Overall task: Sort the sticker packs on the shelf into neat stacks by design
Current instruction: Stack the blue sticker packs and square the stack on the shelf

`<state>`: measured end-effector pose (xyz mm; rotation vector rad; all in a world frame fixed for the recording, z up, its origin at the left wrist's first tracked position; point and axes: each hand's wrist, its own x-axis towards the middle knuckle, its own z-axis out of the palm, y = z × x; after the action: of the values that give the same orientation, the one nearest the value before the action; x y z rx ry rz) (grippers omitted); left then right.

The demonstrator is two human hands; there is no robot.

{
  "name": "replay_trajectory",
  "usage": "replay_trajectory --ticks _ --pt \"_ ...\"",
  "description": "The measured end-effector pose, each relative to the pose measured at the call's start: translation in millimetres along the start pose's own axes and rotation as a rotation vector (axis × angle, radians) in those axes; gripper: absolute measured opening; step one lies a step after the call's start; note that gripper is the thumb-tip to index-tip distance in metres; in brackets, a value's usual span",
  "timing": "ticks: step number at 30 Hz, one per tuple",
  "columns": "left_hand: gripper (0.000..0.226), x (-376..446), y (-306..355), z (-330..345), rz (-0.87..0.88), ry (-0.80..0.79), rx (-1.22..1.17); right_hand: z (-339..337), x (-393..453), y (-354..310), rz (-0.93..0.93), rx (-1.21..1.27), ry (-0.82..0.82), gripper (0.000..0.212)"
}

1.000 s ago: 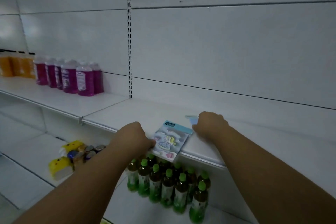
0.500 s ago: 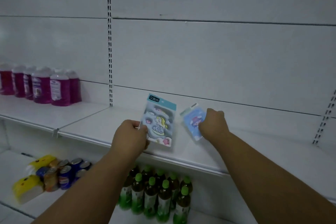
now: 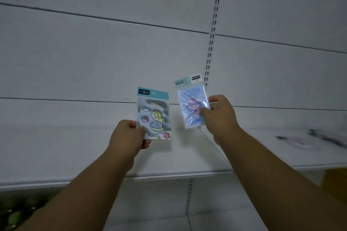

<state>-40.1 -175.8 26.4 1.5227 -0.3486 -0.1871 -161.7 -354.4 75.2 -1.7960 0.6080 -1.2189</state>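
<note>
My left hand [image 3: 127, 135] pinches the lower left corner of a unicorn sticker pack [image 3: 154, 112] with a teal header, held upright above the white shelf [image 3: 75, 152]. To its right, my right hand [image 3: 221, 116] grips the right side of a smaller blue sticker pack [image 3: 191, 103] showing a pink-haired figure, also upright and slightly higher. The two packs are side by side and do not touch. Several more sticker packs [image 3: 317, 139] lie blurred on the shelf at the far right.
The white back panel with a slotted upright [image 3: 212, 33] rises behind the packs. Green bottle caps [image 3: 15, 215] show blurred at the lower left under the shelf. A brown box corner [image 3: 336, 184] sits at the right edge below the shelf.
Both hands have lifted their packs off the shelf and hold them upright facing me. The view has swung right, so the purple bottles and cans are out of sight.
</note>
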Motion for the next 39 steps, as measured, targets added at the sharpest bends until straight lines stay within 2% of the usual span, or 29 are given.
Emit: replay_trajectory --ticks 4,8,11,14,16,19,21,23,25,27,30,32,39 --pt "0.015 -21.9 -2.0 101.8 0.020 -0.047 -0.047 -104.0 43.8 41.5 0.061 -0.223 0.023 0.008" --pt "0.015 -40.1 -0.9 172.1 0.042 -0.057 -0.098 -162.4 86.4 85.1 0.226 -0.317 -0.056 0.012" --pt "0.014 -48.2 -0.7 200.0 0.031 -0.060 -0.103 -170.4 101.9 116.2 0.278 -0.455 -0.170 0.008" --pt "0.014 -48.4 -0.8 216.2 0.020 -0.084 -0.120 -165.2 108.5 141.6 0.198 -0.727 -0.272 0.028" --pt "0.014 -46.2 -0.1 225.0 0.012 -0.097 -0.117 -163.4 109.1 151.1 0.112 -0.887 -0.273 0.035" --pt "0.014 -41.5 -1.5 239.3 0.013 -0.149 -0.103 -165.7 112.3 156.2 0.072 -0.963 -0.229 0.030" --pt "0.010 -37.2 0.5 250.9 0.009 -0.205 -0.105 -171.3 118.4 150.7 -0.006 -0.958 -0.171 0.023" --pt "0.005 -32.4 3.9 265.9 0.011 -0.286 -0.106 -181.8 126.3 136.0 -0.065 -0.792 -0.097 0.033" --pt "0.005 -31.2 5.5 286.9 0.020 -0.377 -0.110 -197.7 138.3 116.1 0.001 -0.492 -0.033 0.046" --pt "0.007 -40.1 5.4 312.3 0.017 -0.467 -0.101 -218.5 148.6 105.8 0.117 -0.324 0.001 0.039" --pt "0.009 -56.5 8.3 359.2 -0.013 -0.609 -0.092 -259.7 164.6 111.2 0.143 -0.369 0.074 0.024" --pt "0.011 -65.3 12.9 394.4 -0.038 -0.677 -0.074 -292.5 177.1 119.2 0.141 -0.405 0.125 0.021" --pt "0.021 -92.8 20.3 540.3 0.082 -0.747 0.171 -414.6 245.6 167.4 0.227 -0.489 0.088 0.024"
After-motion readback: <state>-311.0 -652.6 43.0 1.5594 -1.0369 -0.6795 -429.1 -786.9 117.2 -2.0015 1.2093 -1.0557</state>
